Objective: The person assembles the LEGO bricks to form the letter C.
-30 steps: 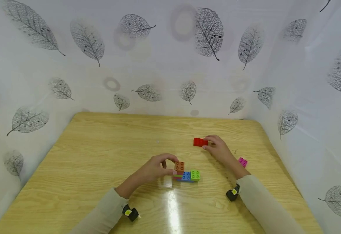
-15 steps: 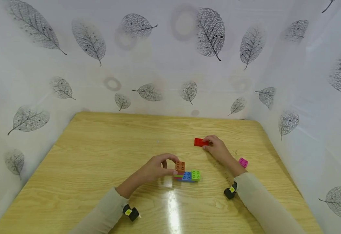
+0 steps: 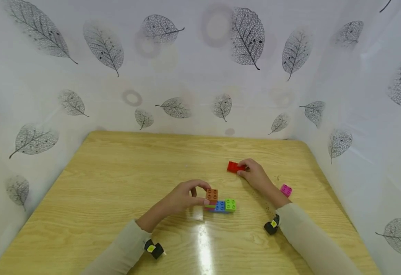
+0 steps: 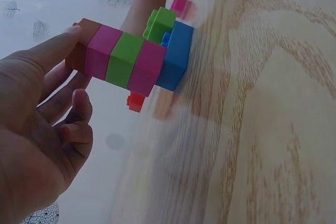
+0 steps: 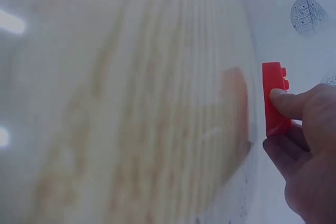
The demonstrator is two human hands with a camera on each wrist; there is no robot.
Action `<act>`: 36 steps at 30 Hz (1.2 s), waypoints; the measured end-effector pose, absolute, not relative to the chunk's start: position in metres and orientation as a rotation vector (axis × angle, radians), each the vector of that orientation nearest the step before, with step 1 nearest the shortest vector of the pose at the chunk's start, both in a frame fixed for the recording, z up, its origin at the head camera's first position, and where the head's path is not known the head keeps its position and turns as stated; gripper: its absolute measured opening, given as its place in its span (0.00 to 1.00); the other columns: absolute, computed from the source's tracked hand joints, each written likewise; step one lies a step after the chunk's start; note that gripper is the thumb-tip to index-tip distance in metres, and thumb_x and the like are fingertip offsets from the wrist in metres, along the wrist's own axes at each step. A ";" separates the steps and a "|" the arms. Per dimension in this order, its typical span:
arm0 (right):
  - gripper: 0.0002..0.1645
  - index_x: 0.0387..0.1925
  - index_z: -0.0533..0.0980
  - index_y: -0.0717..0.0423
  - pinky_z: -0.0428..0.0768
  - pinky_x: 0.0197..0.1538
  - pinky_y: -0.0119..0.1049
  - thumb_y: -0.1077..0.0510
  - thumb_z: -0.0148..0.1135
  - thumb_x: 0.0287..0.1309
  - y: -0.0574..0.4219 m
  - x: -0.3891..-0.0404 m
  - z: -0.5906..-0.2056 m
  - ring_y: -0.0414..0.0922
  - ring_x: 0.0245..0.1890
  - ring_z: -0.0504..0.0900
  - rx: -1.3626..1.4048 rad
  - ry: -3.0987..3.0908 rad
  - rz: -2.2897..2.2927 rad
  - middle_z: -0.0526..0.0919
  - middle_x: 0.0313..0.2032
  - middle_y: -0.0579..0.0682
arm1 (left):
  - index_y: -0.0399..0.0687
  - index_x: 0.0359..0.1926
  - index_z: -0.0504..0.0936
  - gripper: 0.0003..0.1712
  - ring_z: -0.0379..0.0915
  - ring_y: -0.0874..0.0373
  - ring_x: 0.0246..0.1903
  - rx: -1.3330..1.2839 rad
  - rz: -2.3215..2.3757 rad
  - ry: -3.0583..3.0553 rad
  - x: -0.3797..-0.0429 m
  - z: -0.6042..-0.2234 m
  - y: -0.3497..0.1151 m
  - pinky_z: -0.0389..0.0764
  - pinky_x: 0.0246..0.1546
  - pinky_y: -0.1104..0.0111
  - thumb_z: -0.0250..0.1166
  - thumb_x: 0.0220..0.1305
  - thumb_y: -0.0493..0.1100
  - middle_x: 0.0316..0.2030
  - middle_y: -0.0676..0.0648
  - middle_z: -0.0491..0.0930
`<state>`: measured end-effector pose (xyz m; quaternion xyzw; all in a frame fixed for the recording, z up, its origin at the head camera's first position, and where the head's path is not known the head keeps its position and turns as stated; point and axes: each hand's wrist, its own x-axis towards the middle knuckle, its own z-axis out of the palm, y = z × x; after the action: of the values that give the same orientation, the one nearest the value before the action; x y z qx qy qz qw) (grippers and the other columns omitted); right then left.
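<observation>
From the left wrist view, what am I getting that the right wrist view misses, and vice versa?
Only left wrist: the left hand pinching the orange brick, the upper pink brick, green brick and lower pink brick below it, the blue brick carrying the lime brick, and the loose pink brick.

Only right wrist: the right hand gripping the red brick.

Both: the red brick, partly visible in left wrist; the table; the leaf-patterned backdrop.

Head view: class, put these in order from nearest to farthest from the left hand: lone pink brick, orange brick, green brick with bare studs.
1. Orange brick: pinched by the left hand, atop the stack.
2. Green brick with bare studs: right end of the blue brick.
3. Lone pink brick: far right, on the table.
</observation>
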<state>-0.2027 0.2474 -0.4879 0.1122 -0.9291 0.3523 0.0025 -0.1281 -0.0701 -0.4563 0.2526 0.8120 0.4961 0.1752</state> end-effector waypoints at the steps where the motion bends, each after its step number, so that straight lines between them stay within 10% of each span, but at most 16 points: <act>1: 0.13 0.49 0.78 0.58 0.78 0.52 0.49 0.59 0.67 0.65 0.247 -0.201 -0.487 0.52 0.48 0.78 0.355 -2.911 1.112 0.80 0.51 0.57 | 0.67 0.57 0.80 0.22 0.72 0.56 0.34 0.716 1.403 2.303 -0.128 -0.456 -0.070 0.73 0.27 0.68 0.72 0.62 0.56 0.50 0.61 0.80; 36: 0.17 0.53 0.82 0.53 0.82 0.54 0.52 0.61 0.68 0.62 0.209 -0.117 -0.454 0.53 0.55 0.80 0.766 -2.595 1.209 0.80 0.55 0.52 | 0.65 0.54 0.82 0.20 0.71 0.56 0.35 0.715 1.457 2.340 -0.129 -0.455 -0.072 0.74 0.27 0.69 0.72 0.62 0.54 0.50 0.59 0.80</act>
<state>-0.1175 0.2095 -0.4541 0.2573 -0.8722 0.4063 0.0889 -0.1295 -0.0720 -0.4549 0.2485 0.8128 0.5062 0.1464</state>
